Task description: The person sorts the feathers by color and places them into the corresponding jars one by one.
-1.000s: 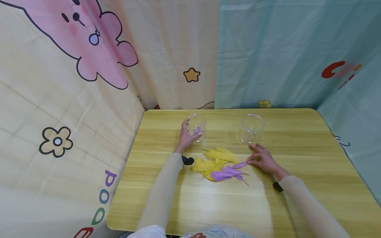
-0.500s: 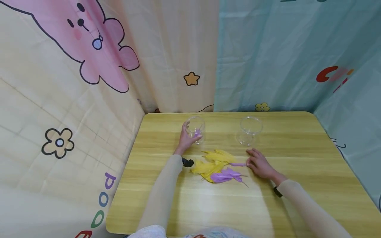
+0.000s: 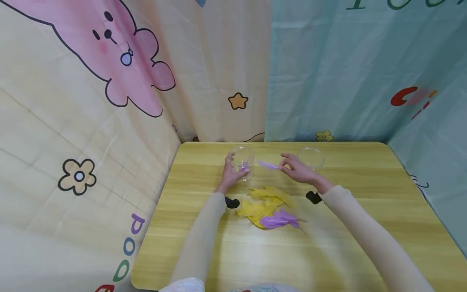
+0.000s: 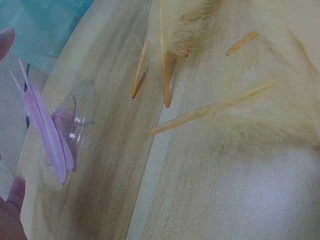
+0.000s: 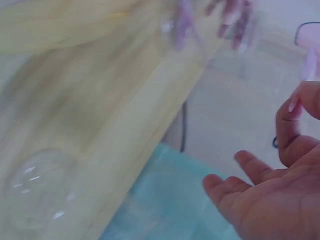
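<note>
My left hand [image 3: 229, 175] grips a clear plastic cup [image 3: 249, 156] near the back of the table, thumb in front and fingers on its left side. Purple feathers [image 4: 47, 127] stand inside that cup, quills up. Just right of it, my right hand [image 3: 300, 169] pinches one purple feather [image 3: 268, 165] between thumb and index finger, raised over the table. This feather points left toward the cup, apart from it. In the right wrist view, the other fingers of the right hand [image 5: 280, 185] are spread. Behind that hand stands a second clear cup [image 3: 317, 157], partly hidden.
Yellow feathers [image 3: 263, 206] lie in a loose pile mid-table, with more purple feathers [image 3: 278, 220] at their front right. The wooden table [image 3: 383, 227] has rounded corners. A printed curtain [image 3: 219, 61] hangs right behind it and along the sides.
My right hand has lifted the purple feather off the pile and carried it up and left toward the held cup. The left hand keeps its grip on the cup.
</note>
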Demonstrator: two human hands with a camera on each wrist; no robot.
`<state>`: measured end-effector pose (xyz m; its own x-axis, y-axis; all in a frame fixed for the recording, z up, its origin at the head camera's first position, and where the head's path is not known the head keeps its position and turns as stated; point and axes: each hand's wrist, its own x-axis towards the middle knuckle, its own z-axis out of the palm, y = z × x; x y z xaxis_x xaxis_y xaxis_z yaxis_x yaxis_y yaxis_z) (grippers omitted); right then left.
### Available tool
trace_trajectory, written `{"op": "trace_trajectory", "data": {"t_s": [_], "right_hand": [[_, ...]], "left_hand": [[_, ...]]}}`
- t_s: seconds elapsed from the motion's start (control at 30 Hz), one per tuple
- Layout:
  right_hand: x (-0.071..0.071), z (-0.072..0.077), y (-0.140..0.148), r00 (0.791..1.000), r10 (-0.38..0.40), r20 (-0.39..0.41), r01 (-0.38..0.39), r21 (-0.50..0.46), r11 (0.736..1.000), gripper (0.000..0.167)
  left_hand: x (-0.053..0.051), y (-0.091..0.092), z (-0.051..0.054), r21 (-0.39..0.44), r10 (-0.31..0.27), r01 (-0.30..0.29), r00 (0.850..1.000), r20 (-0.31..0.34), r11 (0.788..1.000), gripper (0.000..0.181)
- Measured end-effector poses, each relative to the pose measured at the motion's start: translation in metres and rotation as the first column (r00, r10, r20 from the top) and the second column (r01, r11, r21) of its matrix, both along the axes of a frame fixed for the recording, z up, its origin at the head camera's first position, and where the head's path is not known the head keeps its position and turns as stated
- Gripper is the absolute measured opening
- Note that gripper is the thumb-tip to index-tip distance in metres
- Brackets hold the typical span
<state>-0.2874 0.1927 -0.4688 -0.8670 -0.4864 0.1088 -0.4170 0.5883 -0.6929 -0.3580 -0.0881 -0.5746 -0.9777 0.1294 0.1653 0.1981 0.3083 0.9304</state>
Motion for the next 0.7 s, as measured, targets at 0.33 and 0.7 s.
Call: {"op": "trace_trajectory", "data": {"t_s": [0.33,0.7], "right_hand": [[-0.059,0.03,-0.066,1.0,0.008,0.019,-0.012,0.222,0.975,0.033],[-0.073,0.024,-0.093,0.986,-0.104,-0.13,0.113,0.069,0.991,0.026]], "left_hand": [[0.006,0.002,-0.004,0.016,0.003,-0.003,1.0,0.002,1.0,0.104],[0.0,0.001,0.001,0.044,0.001,0.001,0.999,-0.039,0.999,0.099]]}}
